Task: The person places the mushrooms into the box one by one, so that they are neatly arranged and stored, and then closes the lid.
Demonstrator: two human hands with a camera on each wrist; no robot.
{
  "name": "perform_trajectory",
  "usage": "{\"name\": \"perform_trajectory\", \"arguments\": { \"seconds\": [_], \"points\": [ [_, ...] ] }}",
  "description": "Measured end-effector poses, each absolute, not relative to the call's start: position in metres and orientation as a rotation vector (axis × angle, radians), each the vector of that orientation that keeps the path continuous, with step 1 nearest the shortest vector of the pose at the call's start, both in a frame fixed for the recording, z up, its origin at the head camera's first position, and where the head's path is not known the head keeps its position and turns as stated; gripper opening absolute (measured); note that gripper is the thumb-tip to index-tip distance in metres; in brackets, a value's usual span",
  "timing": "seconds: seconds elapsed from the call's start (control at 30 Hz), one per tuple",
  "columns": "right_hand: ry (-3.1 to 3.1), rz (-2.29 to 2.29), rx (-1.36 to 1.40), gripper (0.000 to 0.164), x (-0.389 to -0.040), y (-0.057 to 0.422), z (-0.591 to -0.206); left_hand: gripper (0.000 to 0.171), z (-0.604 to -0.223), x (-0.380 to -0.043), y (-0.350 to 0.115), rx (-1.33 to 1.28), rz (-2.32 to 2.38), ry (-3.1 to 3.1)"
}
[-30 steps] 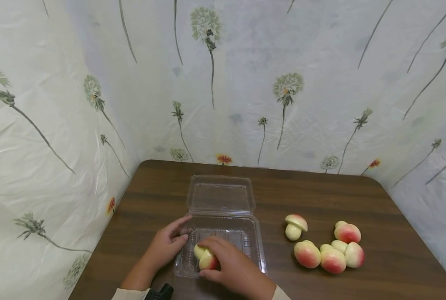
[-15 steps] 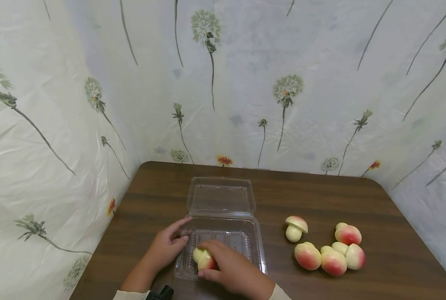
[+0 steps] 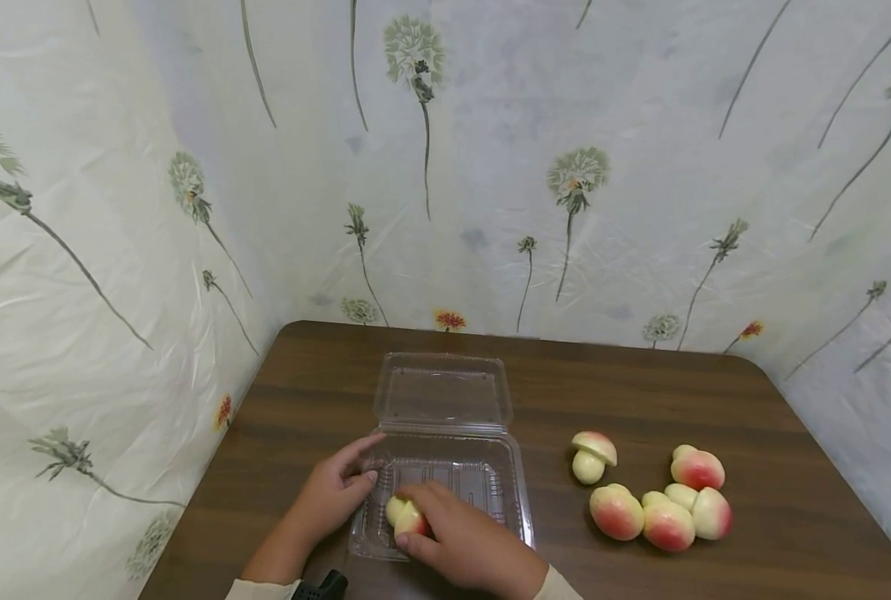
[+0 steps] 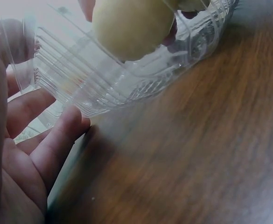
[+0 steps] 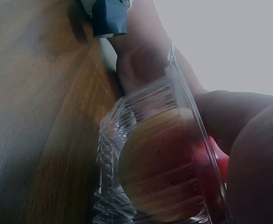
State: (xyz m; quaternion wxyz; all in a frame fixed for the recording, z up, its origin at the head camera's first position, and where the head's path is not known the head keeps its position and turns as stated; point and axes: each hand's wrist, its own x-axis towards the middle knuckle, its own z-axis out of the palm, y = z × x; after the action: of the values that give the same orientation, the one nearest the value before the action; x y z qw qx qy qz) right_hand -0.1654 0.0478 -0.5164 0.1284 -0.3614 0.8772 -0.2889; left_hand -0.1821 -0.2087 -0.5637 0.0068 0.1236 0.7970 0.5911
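Note:
An open clear plastic clamshell container (image 3: pixel 478 485) lies on the table with its lid (image 3: pixel 445 392) folded back. My right hand (image 3: pixel 466 537) grips a yellow-and-red toy mushroom (image 3: pixel 407 518) inside the base, at the near left corner. The right wrist view shows this mushroom (image 5: pixel 159 163) through the ribbed wall, low in the base. With my left hand (image 3: pixel 334 493) I hold the container's left wall, thumb on the inner side and fingers along the outside. In the left wrist view those fingers (image 4: pixel 64 133) touch the clear plastic. The right palm hides part of the mushroom.
Right of the container lie several similar toy mushrooms: one standing apart (image 3: pixel 592 457), one at the near left (image 3: pixel 616 512), others grouped beside it (image 3: pixel 668 522). The brown wooden table (image 3: pixel 610 383) meets patterned curtain (image 3: pixel 475 167) at its back and sides.
The held mushroom has shifted and turned slightly within the base, and my right hand now covers a bit more of it. My left hand keeps its place on the container.

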Motion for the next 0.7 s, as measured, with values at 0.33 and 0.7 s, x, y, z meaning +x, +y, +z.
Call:
{"name": "perform_trajectory", "arguments": {
  "seconds": [0.33,0.7],
  "points": [
    [2.49,-0.832,-1.035,0.044,-0.1627,0.0454,-0.5119,0.051,-0.5651,-0.1805,-0.2062,0.362,1.838,2.497],
    [2.502,-0.767,-1.104,0.041,-0.1659,0.0406,-0.507,0.052,-0.5651,-0.1809,-0.2068,0.37,1.84,2.505]
  ]
}}
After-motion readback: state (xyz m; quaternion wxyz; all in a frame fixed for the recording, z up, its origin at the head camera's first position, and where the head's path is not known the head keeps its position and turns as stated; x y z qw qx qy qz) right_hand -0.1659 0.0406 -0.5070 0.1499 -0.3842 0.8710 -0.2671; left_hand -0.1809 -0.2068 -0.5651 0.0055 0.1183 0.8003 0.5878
